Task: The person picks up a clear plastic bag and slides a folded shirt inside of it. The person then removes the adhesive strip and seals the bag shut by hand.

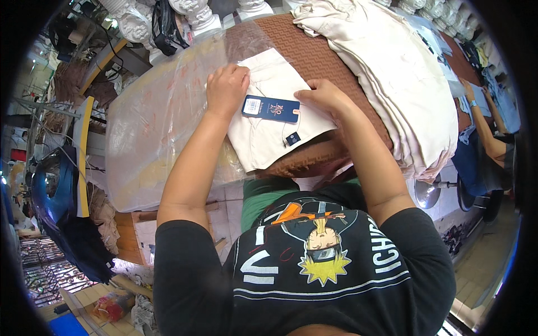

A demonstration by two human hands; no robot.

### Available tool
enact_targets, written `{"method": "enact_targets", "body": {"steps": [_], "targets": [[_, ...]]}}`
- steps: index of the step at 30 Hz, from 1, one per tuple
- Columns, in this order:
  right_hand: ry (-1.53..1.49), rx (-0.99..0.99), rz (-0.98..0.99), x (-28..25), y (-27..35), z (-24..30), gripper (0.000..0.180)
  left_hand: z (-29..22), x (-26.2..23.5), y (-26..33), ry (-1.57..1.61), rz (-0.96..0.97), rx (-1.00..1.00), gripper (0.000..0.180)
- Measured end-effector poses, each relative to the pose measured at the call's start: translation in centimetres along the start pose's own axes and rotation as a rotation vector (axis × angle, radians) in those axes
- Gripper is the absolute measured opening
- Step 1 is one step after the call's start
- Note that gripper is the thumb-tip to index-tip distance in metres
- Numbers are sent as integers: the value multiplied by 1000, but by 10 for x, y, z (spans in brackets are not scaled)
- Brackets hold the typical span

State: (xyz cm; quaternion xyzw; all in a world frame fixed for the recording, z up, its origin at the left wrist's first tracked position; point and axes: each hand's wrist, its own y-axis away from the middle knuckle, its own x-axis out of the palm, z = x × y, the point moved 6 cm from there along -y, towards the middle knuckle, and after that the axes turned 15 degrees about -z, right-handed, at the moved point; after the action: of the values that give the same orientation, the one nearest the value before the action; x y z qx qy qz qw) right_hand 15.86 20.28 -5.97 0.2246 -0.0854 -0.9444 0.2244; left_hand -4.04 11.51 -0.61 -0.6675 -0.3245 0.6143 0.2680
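A folded cream garment [263, 143], which looks like trousers, lies in front of me across the edge of a clear plastic sheet and a brown cover. My left hand [227, 87] is closed at its left edge, with the fingers curled over the cloth. On the opposite side my right hand [326, 96] grips the garment's edge, its thumb on top near a tag; its other fingertips are partly hidden. Between the hands lies a dark blue hang tag [280, 110] with a white sticker. A cord runs from it to a small dark square tag [292, 138].
A thick stack of cream garments [386, 84] lies to the right. Clear plastic [162, 112] covers the table's left part; a brown patterned cover [319, 47] shows in the middle. White carved balusters [196, 17] line the far side. Another person's arm [485, 129] works at far right.
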Motion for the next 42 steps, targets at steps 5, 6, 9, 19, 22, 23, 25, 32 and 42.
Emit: {"method": "enact_targets", "body": {"steps": [5, 6, 9, 19, 22, 23, 25, 32, 42], "targets": [[-202, 149, 219, 15, -4, -15, 33, -22, 8, -11, 13, -90, 156, 19], [-214, 129, 222, 17, -5, -16, 32, -26, 14, -12, 20, -65, 163, 19], [-260, 59, 209, 31, -4, -16, 31, -37, 25, -16, 29, -46, 161, 15], [-465, -3, 34, 54, -15, 0, 27, -51, 24, -13, 89, 54, 150, 20], [-479, 20, 37, 57, -18, -8, 27, -26, 18, -4, -19, 112, 139, 36], [-488, 25, 38, 58, -14, -6, 27, -11, 12, 2, -21, 95, 124, 33], [-510, 37, 33, 57, -6, -2, 27, 18, -5, 14, -83, 17, 131, 29], [-577, 28, 5, 61, -9, -3, 28, 68, -37, 33, -21, -67, -135, 15], [-653, 108, -4, 15, 38, -17, 29, 13, -64, 47, 192, -118, -159, 11]]}}
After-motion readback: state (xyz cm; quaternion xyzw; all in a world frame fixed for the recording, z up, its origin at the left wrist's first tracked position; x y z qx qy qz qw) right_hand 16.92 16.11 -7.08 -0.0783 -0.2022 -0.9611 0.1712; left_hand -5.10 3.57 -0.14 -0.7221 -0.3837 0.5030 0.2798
